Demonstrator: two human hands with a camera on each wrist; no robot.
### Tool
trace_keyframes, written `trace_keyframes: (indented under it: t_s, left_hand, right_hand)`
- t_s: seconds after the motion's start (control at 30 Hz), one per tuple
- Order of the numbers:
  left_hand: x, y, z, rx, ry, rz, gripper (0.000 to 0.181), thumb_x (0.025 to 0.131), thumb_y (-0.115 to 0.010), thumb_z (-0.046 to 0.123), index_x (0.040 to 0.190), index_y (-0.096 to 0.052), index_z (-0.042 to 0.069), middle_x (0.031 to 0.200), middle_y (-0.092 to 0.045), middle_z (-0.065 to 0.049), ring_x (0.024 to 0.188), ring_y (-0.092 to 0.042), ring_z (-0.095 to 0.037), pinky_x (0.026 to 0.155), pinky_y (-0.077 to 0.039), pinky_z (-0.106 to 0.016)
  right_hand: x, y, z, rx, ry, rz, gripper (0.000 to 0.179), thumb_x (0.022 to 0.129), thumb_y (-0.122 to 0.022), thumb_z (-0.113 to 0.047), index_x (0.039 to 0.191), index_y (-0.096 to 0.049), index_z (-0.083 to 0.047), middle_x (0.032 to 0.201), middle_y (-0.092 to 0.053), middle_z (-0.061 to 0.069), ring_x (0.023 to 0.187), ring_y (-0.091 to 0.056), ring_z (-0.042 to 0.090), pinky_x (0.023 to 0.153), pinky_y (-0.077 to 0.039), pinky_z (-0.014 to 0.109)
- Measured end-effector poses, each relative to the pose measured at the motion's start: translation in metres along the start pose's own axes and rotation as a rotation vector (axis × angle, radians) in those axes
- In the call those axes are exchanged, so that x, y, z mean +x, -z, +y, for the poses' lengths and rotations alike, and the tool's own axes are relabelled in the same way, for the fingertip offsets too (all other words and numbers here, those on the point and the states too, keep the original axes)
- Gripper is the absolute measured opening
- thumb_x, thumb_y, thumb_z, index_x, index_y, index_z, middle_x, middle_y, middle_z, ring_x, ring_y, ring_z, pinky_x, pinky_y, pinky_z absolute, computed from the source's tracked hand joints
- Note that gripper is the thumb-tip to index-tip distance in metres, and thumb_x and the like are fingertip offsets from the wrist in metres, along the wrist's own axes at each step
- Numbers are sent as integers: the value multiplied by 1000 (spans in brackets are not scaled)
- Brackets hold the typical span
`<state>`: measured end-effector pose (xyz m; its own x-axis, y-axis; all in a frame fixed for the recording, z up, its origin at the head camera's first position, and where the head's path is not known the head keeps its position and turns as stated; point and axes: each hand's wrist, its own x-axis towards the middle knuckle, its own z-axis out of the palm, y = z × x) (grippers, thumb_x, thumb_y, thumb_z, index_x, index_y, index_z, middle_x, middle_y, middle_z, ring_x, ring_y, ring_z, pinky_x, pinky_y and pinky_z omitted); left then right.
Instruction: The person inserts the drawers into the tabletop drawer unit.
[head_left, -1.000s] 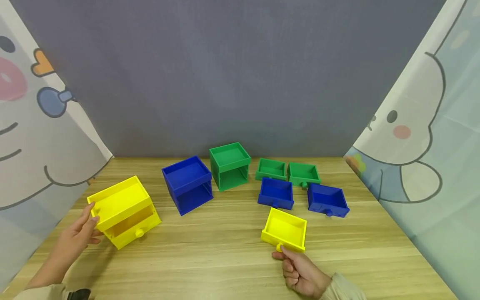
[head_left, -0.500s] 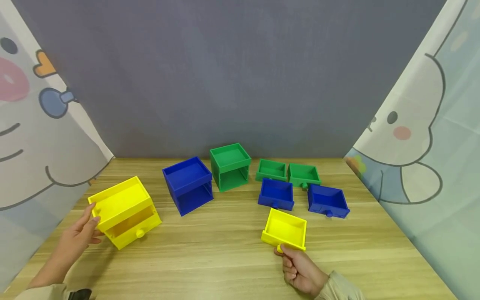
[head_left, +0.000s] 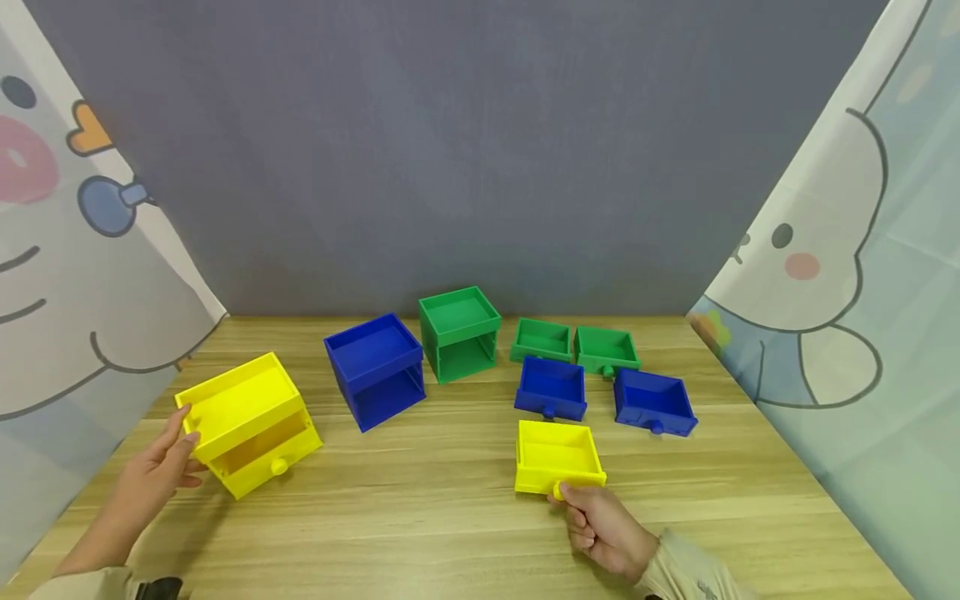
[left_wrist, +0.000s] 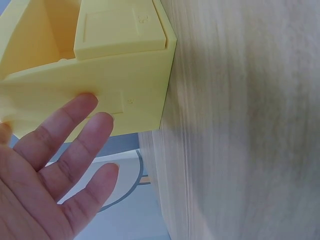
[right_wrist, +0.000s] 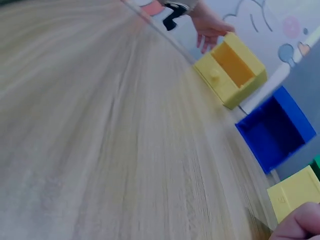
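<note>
While the left hand [head_left: 153, 471] rests against the left side of the yellow cabinet [head_left: 240, 404], its fingers [left_wrist: 77, 152] lie extended and spread, touching the wall without curling round it. Right hand [head_left: 607, 533]: thumb and forefinger pinch the knob [head_left: 558, 490] of the yellow drawer [head_left: 558, 454], located well apart from the yellow cabinet, to its right. Whether the drawer's base is clear of the counter [head_left: 405, 517] cannot be told.

Risks noted. First, the small knob is the only visible hold; should the pinch roll or loosen, the drawer could twist or dip at its far end. Second, a blue drawer [head_left: 551, 383] lies just beyond it, also right of the yellow cabinet; a forward push would likely knock it. Third, a blue cabinet [head_left: 375, 354] stands near the yellow cabinet's right side, where a careless sweep could strike it. Fourth, the yellow cabinet, touched from one side, could slide or turn under uneven pressure.
</note>
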<state>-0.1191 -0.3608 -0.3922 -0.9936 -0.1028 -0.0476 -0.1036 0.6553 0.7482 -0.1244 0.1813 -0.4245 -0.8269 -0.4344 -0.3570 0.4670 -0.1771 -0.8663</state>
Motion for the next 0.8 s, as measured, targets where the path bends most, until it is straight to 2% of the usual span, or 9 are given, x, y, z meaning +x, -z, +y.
trace_keyframes:
  t_s: [0.17, 0.4, 0.5, 0.63, 0.73, 0.8]
  left_hand:
    - [-3, 2, -3, -2, -9, 19, 63, 106, -26, 37, 150, 10, 12, 140, -8, -48, 71, -63, 0, 69, -55, -46]
    - [-6, -3, -4, -31, -75, 91, 61, 106, -29, 30, 151, 3, 4, 139, -12, -48, 69, -59, 5, 59, -54, -25]
    - [-6, -2, -3, -11, -68, 92, 61, 106, -28, 31, 151, 3, 3, 138, -15, -48, 68, -61, 3, 60, -56, -30]
    - [-5, -2, 0, 16, -47, 50, 63, 106, -28, 35, 151, 6, 7, 138, -17, -48, 72, -64, -3, 70, -55, -46]
    - [-5, -4, 1, 20, -57, 41, 63, 106, -28, 35, 151, 6, 6, 140, -15, -47, 73, -63, -3, 70, -56, -42]
    - [-5, -4, 2, 12, -69, 60, 63, 106, -29, 33, 151, 3, 3, 139, -15, -48, 72, -62, 0, 65, -56, -33]
  right_hand:
    - [5, -8, -9, -75, 0, -48, 23, 103, -42, -17, 95, -59, -6, 59, -38, -11, 46, -32, -3, 45, -27, 10]
    - [11, -22, -28, -223, 18, -32, 22, 103, -42, -18, 95, -59, -6, 58, -37, -10, 47, -30, -1, 45, -27, 12]
    - [18, -25, -33, -263, 14, -38, 22, 102, -44, -18, 95, -59, -3, 59, -38, -10, 47, -31, 0, 46, -28, 11]
    - [27, -23, -37, -284, 13, -91, 22, 101, -47, -18, 95, -59, -1, 58, -40, -10, 48, -32, 0, 46, -30, 11]
    - [32, -25, -39, -304, 9, -114, 21, 101, -45, -15, 94, -59, -2, 57, -39, -9, 48, -32, 0, 46, -29, 11]
    - [37, -31, -39, -319, 4, -103, 21, 101, -44, -13, 94, -59, 0, 57, -38, -9, 48, -30, 1, 46, -27, 12]
